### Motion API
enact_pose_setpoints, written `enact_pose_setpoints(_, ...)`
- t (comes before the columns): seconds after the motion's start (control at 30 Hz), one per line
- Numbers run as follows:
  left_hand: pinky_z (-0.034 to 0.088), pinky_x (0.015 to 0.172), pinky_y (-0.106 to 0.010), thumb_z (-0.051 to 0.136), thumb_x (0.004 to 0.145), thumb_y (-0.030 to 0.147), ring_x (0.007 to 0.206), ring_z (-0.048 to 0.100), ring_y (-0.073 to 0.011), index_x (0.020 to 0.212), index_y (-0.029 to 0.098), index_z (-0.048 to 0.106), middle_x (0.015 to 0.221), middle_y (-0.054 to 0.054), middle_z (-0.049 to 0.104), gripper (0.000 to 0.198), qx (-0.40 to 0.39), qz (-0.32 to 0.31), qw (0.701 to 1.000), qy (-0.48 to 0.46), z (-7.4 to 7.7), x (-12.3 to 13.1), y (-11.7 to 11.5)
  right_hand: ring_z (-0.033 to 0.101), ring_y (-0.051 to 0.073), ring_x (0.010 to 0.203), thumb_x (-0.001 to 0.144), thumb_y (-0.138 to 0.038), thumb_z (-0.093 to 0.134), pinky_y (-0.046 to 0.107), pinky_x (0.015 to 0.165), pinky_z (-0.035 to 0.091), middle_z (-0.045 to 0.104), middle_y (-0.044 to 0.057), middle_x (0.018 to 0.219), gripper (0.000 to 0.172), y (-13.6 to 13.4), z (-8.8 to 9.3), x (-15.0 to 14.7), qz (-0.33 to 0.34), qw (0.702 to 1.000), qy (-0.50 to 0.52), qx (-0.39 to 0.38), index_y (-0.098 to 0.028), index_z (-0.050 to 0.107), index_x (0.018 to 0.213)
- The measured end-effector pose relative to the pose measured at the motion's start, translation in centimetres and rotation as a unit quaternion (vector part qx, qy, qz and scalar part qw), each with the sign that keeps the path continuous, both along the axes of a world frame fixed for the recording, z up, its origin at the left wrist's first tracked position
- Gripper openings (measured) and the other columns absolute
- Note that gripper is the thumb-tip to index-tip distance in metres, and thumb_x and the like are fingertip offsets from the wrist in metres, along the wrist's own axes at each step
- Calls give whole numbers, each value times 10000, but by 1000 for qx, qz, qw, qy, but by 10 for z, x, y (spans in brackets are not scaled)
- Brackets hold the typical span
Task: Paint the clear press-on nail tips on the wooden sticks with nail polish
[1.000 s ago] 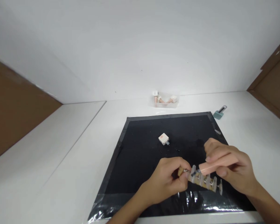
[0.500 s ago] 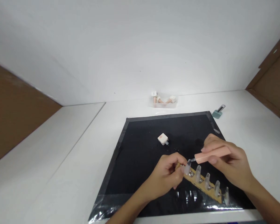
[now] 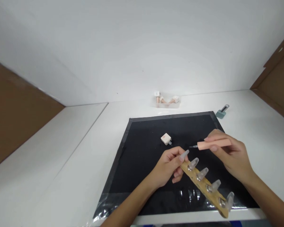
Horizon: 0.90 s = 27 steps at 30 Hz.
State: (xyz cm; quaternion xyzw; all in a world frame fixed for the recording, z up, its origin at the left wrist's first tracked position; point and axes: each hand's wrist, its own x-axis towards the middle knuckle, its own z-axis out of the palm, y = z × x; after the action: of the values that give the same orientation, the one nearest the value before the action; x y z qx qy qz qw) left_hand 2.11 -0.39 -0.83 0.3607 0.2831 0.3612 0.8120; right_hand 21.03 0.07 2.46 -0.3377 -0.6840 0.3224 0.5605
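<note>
My left hand (image 3: 168, 167) is closed on the far end of a wooden strip (image 3: 198, 183) that carries a row of clear nail tips (image 3: 203, 173) on small metal mounts. The thumb and fingers pinch around the end nail tip (image 3: 184, 154). In my right hand (image 3: 232, 154) lies the peach handle of a nail polish brush (image 3: 214, 144), its thin bristles pointing left, just apart from that end tip. A white square polish bottle (image 3: 166, 139) lies on its side on the black mat (image 3: 142, 151), its open neck toward me.
A clear tray (image 3: 168, 105) with several white-and-peach polish bottles stands against the wall. A grey-green brush-like tool (image 3: 221, 112) lies beyond the mat's back right corner. Brown panels (image 3: 16, 110) rise at both sides of the white table.
My right hand has drawn the brush up, off the nail tip it was at. The left hand has turned the strip, so the tips now lean to the right.
</note>
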Motion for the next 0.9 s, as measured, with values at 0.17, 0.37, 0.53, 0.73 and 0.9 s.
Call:
enact_pose_setpoints(0.17,189,254,-115,719,650,460,272,195,1,634,168,488,371,115,388,373,-52,-15,999,8,1,2,1,606,165,707,837,-283,654,299,598,505,710,9,806,140,0,-6,2,43,998,37,-30,-335,719,949)
enact_pose_setpoints(0.37,160,246,-106,723,633,429,266,183,4,637,176,476,364,115,398,354,-90,-32,995,13,4,5,3,596,152,643,821,-352,660,278,551,494,685,11,719,127,-1,-2,-2,52,995,21,-80,-295,736,905)
enact_pose_setpoints(0.53,150,252,-103,709,641,424,278,166,7,619,175,471,366,112,386,346,-97,-40,994,21,8,5,4,591,157,654,833,-282,652,286,563,493,697,13,723,92,-1,2,-3,30,998,-15,-49,-275,720,895)
enact_pose_setpoints(0.73,149,249,-98,732,625,429,286,158,8,615,173,475,365,111,383,363,-107,-43,993,16,7,4,3,579,160,648,842,-164,624,309,586,483,705,15,746,131,0,3,0,-1,1000,-20,4,-265,701,871)
enact_pose_setpoints(0.9,151,241,-104,731,632,442,277,151,6,612,173,473,353,113,374,373,-99,-42,994,11,8,5,3,564,159,663,855,-244,625,300,580,469,665,10,725,108,-1,3,3,29,999,13,-12,-272,698,929)
